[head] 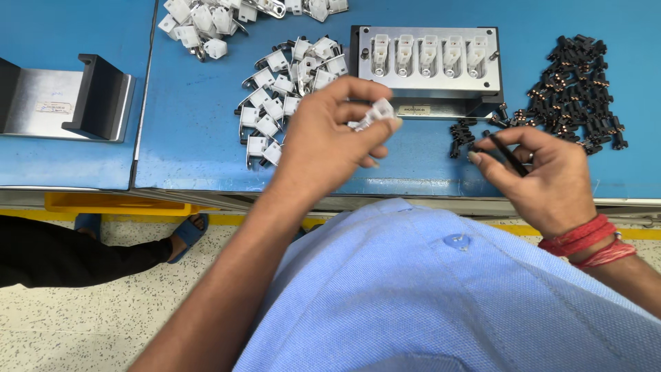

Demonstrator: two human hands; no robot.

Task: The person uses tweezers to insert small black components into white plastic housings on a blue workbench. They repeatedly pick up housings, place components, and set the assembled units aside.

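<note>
Left hand (pixel 329 134) pinches a small white plastic housing (pixel 377 111).

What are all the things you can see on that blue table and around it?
white plastic housings with metal clips: a pile, table centre; more at top edge
metal fixture block: one, grey, behind the hands, five white housings seated in a row
small black parts: a pile, table right
metal stand with black bracket: one, far left
blue table: one
yellow bin: one, under table edge
another person's sandalled foot: one, floor left
left hand: holds a white housing
right hand: holds a small black part
</note>
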